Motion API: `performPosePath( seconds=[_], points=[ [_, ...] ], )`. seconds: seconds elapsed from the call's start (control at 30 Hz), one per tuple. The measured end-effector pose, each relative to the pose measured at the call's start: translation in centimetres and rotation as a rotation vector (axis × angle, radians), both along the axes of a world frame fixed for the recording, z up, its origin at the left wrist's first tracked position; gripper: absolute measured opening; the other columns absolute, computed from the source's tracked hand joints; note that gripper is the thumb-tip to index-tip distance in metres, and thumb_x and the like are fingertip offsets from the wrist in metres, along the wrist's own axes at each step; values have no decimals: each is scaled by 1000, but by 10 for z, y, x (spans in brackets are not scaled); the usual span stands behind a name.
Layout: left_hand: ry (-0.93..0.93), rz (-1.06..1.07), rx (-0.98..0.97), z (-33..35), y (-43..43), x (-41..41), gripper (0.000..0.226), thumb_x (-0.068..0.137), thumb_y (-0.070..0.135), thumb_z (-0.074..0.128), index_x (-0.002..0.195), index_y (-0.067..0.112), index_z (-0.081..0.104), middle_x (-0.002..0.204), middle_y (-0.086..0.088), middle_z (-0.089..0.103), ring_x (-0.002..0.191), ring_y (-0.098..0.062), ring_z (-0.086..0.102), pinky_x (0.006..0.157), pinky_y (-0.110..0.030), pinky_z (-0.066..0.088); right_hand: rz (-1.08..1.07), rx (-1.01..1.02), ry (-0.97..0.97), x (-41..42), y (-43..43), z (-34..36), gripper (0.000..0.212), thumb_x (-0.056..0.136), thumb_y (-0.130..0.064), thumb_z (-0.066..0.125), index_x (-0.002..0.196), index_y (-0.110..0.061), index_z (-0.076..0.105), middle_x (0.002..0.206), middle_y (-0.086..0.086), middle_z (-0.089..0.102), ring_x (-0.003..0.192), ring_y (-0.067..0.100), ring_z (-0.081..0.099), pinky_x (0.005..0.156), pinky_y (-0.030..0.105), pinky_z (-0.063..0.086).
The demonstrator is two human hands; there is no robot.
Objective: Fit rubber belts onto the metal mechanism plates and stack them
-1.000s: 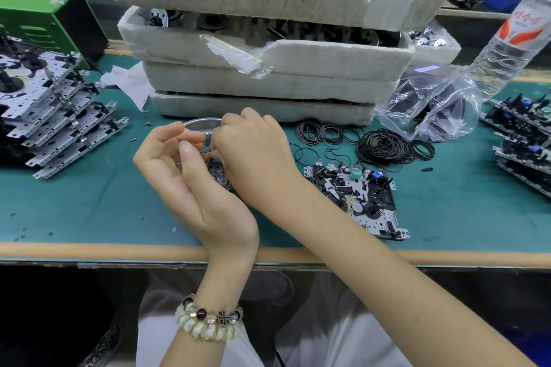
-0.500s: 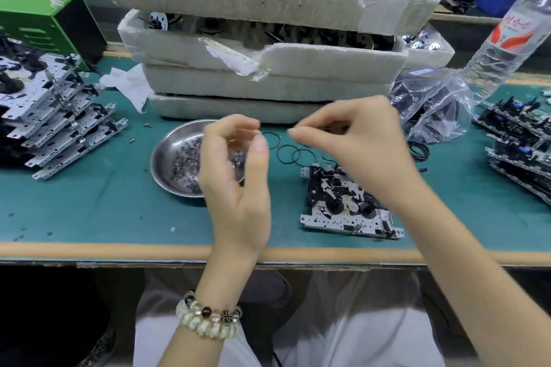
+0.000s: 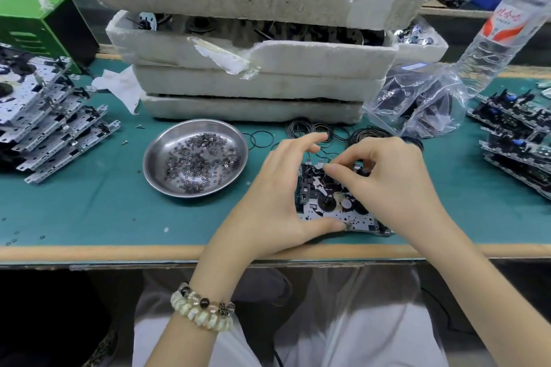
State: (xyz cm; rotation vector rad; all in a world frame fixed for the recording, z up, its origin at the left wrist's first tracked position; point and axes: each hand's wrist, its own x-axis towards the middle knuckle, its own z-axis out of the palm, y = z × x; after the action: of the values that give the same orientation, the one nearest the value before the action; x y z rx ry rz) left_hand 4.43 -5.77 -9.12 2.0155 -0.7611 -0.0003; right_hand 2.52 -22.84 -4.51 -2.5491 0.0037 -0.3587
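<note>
A metal mechanism plate [image 3: 334, 213] with black wheels lies on the green mat near the table's front edge. My left hand [image 3: 277, 202] holds it at its left side, with the thumb along the front edge and the fingers arched over the far corner. My right hand [image 3: 390, 185] hovers over the plate's far part, thumb and forefinger pinching a thin black rubber belt [image 3: 321, 155] that is barely visible. Loose belts [image 3: 262, 138] and a belt pile [image 3: 368, 133] lie just behind the hands.
A steel dish [image 3: 155, 164] of small washers sits left of the plate. Stacked plates stand at the left [image 3: 44, 122] and at the right [image 3: 518, 143]. Foam trays [image 3: 253, 104], a plastic bag [image 3: 417, 104], a water bottle [image 3: 501, 30] and a green box [image 3: 35, 21] line the back.
Both hands left the steel dish. The right hand went to the belts, then came down over the plate. The left hand moved right and took hold of the plate.
</note>
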Motion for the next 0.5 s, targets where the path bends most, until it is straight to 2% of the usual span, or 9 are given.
performPosePath(
  seconds=[0.13,0.23,0.3,0.43,0.5],
  points=[
    [-2,0,9,1,0,0,104,63,35,94,149,31,33,134,7,45,131,-8,42,113,-37,37,-13,-12,27,1,2,2,12,81,-33,77,69,-31,74,63,-18,58,60,0,47,66,26,34],
    [9,3,16,2,0,-1,104,63,35,94,148,31,34,134,8,45,130,-5,42,112,-35,37,-6,-44,78,5,2,5,14,81,-36,75,68,-30,74,61,-15,62,56,2,48,62,20,35],
    [11,9,20,2,0,-1,104,62,36,94,148,30,35,134,8,45,129,-4,42,112,-33,37,5,-58,120,8,2,9,16,80,-38,76,66,-31,73,63,-12,65,58,4,51,65,25,37],
    [13,20,26,2,0,-1,105,62,38,94,148,32,34,134,11,45,129,-4,42,111,-32,38,32,-75,212,14,1,17,18,77,-38,78,61,-32,72,55,-11,63,55,3,49,56,19,34],
    [10,18,31,2,0,0,105,62,38,94,148,32,35,133,11,45,129,-5,43,111,-33,38,37,-70,243,18,0,20,19,75,-38,80,59,-32,71,53,-11,61,59,5,48,56,22,35]
  ],
)
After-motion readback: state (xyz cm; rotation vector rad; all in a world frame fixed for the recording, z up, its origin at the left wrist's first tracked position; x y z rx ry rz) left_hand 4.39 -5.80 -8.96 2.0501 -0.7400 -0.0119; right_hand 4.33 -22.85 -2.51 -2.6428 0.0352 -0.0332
